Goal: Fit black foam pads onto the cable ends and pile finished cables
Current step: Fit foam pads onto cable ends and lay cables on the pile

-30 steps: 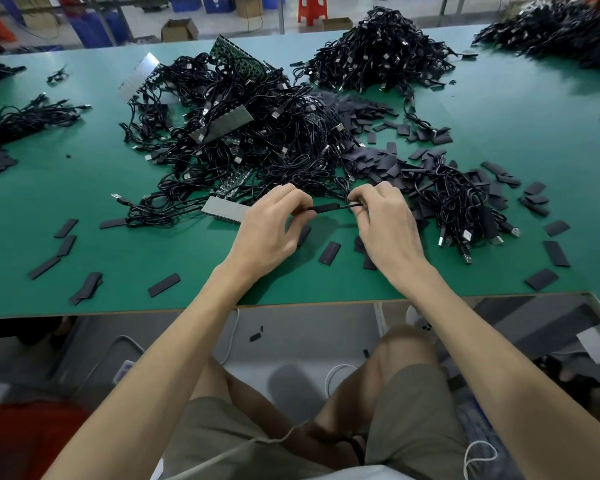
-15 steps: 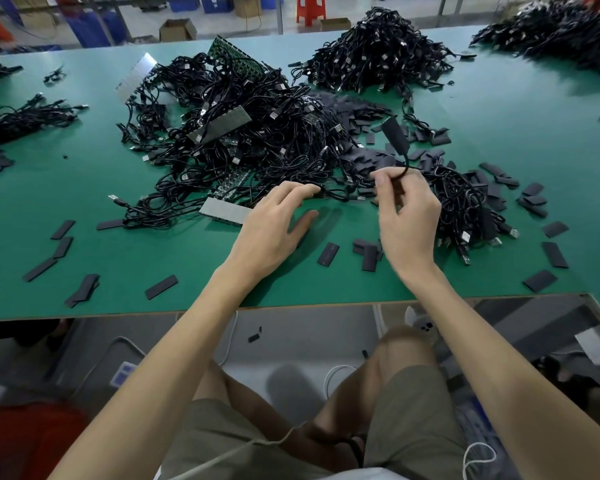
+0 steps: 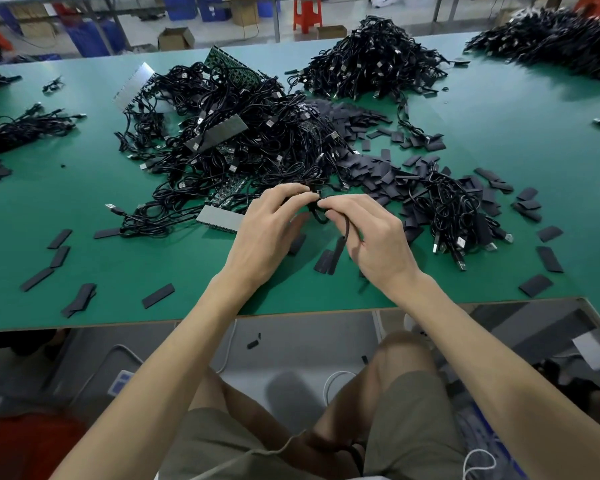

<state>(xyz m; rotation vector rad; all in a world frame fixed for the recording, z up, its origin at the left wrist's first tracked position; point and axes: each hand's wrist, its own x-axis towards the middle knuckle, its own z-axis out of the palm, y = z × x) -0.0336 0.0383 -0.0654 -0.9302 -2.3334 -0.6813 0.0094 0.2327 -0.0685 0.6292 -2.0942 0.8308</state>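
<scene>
Item 1. Green table [image 3: 499, 133], bearing everything listed below.

Item 2. Central heap [image 3: 243, 143]: a large tangle of black cables with metal plugs. It serves as the reference for all positions.

Item 3. Left hand [image 3: 271, 233], at the near edge of the central heap. Its fingers are curled and the fingertips pinch a cable [image 3: 321, 218].

Item 4. Right hand [image 3: 371, 237], just beside the left hand, also at the heap's near edge. Thumb and forefinger pinch the same cable, their tips almost touching the left hand's. The other fingers are curled round the cable's lower run.

Item 5. The cable forms a small loop between the two hands. It then drops past the right palm, just nearside of the heap.

Item 6. Foam pad [image 3: 337, 252]: a black sleeve on the cable's hanging end. Whether it touches the table cannot be told.

Item 7. Loose pads [image 3: 371, 168], a dark drift against the heap's right side.

Item 8. Side bundle [image 3: 454, 209] of cables, right of the heap and beyond the loose pads.

Item 9. Far pile [image 3: 371, 60] of cables, behind the heap to the right.

Item 10. Grey strips [image 3: 219, 218], ribbed, partly buried in the heap.

Item 11. Scattered pads [image 3: 59, 258], nearside and left of the heap, well apart.
</scene>
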